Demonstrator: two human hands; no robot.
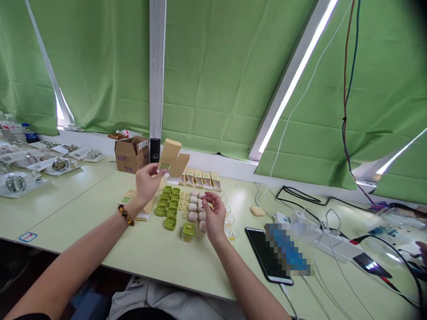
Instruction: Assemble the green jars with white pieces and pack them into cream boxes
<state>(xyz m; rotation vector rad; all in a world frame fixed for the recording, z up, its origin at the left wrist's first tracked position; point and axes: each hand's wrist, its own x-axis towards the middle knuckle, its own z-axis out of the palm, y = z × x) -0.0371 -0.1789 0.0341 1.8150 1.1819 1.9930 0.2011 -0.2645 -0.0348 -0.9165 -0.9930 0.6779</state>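
My left hand point(147, 182) is raised above the table and grips a tan cardboard packaging box point(172, 159) with an open flap and a small green label. My right hand point(213, 215) hovers lower, fingers loosely curled and holding nothing, just above a cluster of beige rounded pieces point(195, 211). Left of those pieces lie several green square caps point(168, 206) in rows. One green-capped clear case point(188, 231) stands in front. A row of folded tan boxes point(200, 178) stands behind.
An open brown carton point(131, 154) and a black cylinder point(155, 150) stand at the back. A phone point(268, 253), a power strip point(333, 246) and tangled cables lie to the right. White trays with round objects point(56, 165) cover the left table. Another person's fingers point(423, 249) show at far right.
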